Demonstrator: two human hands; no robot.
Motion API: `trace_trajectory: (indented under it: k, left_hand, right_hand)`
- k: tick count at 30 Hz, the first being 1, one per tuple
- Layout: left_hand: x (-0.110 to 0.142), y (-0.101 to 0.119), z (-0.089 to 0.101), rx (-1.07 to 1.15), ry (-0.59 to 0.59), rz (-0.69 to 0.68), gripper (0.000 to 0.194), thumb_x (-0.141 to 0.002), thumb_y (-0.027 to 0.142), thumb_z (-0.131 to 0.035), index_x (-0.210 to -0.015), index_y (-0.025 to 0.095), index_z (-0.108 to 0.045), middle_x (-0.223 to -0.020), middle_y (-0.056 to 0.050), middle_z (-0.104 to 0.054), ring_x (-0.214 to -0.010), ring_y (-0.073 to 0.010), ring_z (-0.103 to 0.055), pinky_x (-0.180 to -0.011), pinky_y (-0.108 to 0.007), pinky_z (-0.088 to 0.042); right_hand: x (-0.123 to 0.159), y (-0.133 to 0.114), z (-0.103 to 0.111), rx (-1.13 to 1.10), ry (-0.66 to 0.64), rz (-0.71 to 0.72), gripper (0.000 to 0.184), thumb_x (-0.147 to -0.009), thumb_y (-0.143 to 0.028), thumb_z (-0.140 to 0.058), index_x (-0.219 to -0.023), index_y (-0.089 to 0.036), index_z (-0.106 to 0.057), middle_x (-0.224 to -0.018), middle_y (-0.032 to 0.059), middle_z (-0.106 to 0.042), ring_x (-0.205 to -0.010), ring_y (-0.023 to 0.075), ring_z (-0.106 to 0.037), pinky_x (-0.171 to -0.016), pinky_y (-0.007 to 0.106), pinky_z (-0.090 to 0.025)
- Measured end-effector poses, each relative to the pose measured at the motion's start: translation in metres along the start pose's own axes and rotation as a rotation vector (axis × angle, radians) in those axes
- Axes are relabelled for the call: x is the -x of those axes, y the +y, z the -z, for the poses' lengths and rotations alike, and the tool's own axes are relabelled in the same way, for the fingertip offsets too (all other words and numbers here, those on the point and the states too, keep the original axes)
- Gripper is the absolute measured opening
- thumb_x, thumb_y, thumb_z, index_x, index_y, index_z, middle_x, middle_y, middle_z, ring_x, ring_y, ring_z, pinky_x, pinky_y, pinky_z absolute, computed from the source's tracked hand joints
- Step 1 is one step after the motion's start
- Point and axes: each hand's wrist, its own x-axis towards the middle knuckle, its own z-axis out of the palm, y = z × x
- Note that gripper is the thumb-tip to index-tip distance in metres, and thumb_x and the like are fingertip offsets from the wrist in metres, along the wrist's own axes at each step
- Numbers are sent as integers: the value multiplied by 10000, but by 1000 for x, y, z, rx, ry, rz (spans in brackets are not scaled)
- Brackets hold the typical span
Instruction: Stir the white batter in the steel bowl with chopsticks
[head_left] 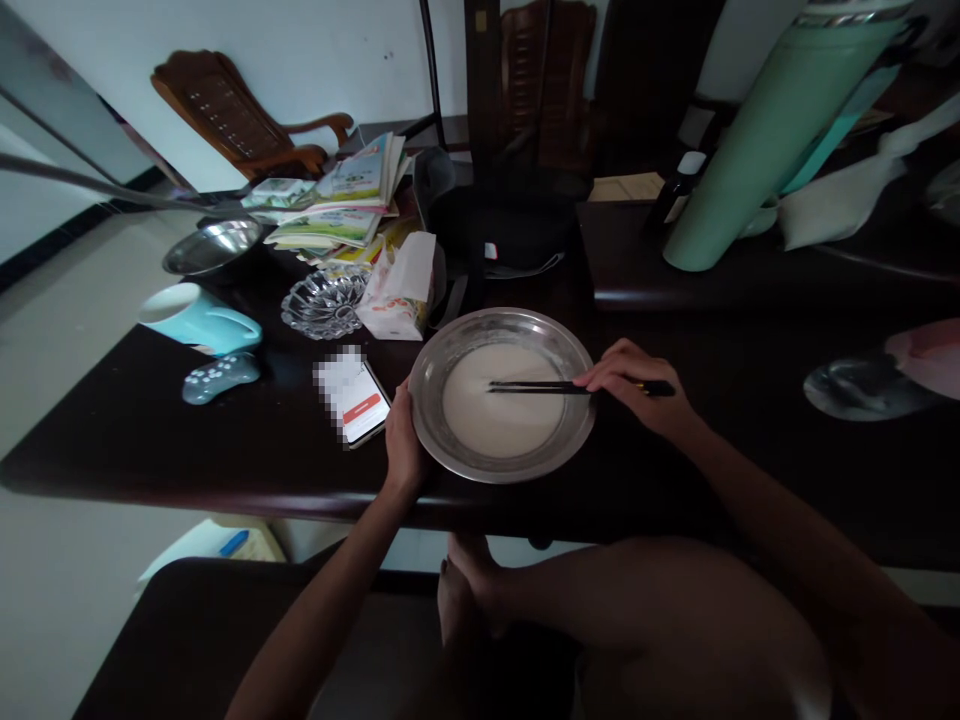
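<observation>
1. on my feed the metal bowl (504, 470) sits near the front edge of the desk (247, 450), between my two hands, with a pale liquid (495, 425) in it.
2. my right grip (645, 370) is clamped on a pair of dark chopsticks (532, 390), fingers together toward their thick ends, which stick out behind the fingers.
3. the long axis of the chopsticks runs nearly straight left from that grip, crossing the bowl's right rim; the two tips lie close together, near the middle of the liquid. how deep they dip, i cannot tell.
4. from my right grip the liquid lies to the left, and i judge this line from grip to tips to be the relation that counts.
5. my left grip (403, 440) is closed on the bowl's left side; its fingertips are partly hidden.
6. a phone (364, 405) lies just left of my left grip.
</observation>
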Motion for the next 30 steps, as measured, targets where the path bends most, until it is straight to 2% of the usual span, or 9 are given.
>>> trace_trajectory:
  k: [4, 9, 11, 14, 16, 19, 21, 25, 30]
  left_hand:
    - [0, 1, 0, -6, -9, 4, 548, -963, 543, -318, -1163, 182, -680, -1185, -69, -683, -1147, -240, -587, -1055, -342, -405]
    - [0, 3, 1, -55, 20, -35, 476, -955, 482, -378, -1129, 166, -689, -1172, -77, -689, -1137, -244, -585, -1066, -344, -396]
    - [1, 6, 0, -54, 34, -2, 469, -966, 457, -358, -1120, 167, -693, -1159, -75, -696, -1127, -245, -592, -1063, -347, -401]
    - [2, 11, -1, -57, 32, 20, 480, -982, 436, -321, -1133, 174, -693, -1169, -67, -696, -1124, -241, -598, -1055, -344, -411]
    - [3, 12, -2, -66, 27, 11, 478, -985, 430, -320, -1140, 174, -692, -1177, -64, -693, -1133, -238, -592, -1056, -339, -411]
    - [2, 8, -1, -85, 39, -18, 481, -981, 441, -329, -1121, 170, -700, -1185, -66, -688, -1158, -238, -577, -1081, -342, -383]
    - [1, 4, -1, -94, 56, -25, 501, -975, 472, -330, -1117, 167, -702, -1187, -73, -686, -1166, -243, -574, -1092, -347, -369]
    - [1, 1, -1, -43, 55, -3, 531, -966, 523, -336, -1133, 170, -695, -1191, -81, -686, -1156, -251, -586, -1063, -345, -394]
    - [1, 2, 0, -57, 48, -6, 466, -969, 472, -371, -1127, 179, -697, -1208, -80, -680, -1176, -249, -574, -1076, -337, -383]
  right_hand:
    - [2, 3, 5, -121, 111, -70, 377, -977, -388, -512, -675, -266, -701, -714, 26, -742, -706, 209, -639, -698, 394, -493]
    - [3, 3, 4, -54, -65, -10, 223, -935, -351, -594, -793, -272, -747, -854, 22, -782, -826, 220, -642, -762, 395, -497]
    - [3, 3, 6, -29, -14, -17, 225, -939, -341, -590, -794, -272, -747, -865, 19, -783, -836, 217, -641, -780, 396, -494]
    - [4, 3, 8, -91, 82, -76, 353, -978, -354, -517, -704, -254, -716, -766, 21, -758, -769, 202, -651, -751, 386, -497]
    - [4, 3, 8, -115, 38, -81, 354, -977, -352, -518, -699, -252, -714, -763, 20, -756, -762, 200, -653, -741, 381, -501]
    - [4, 2, 6, -58, -69, -15, 220, -933, -329, -597, -785, -271, -749, -866, 15, -783, -822, 210, -638, -767, 386, -499]
    - [3, 2, 7, -30, -37, 1, 201, -923, -328, -611, -794, -273, -755, -870, 14, -785, -828, 212, -636, -776, 388, -494]
    - [4, -1, 9, -114, 67, -86, 366, -978, -350, -514, -686, -249, -711, -757, 17, -756, -753, 196, -652, -740, 375, -497]
    - [3, -2, 7, -49, -88, -15, 208, -931, -342, -599, -796, -282, -745, -884, 8, -785, -841, 215, -631, -781, 400, -502]
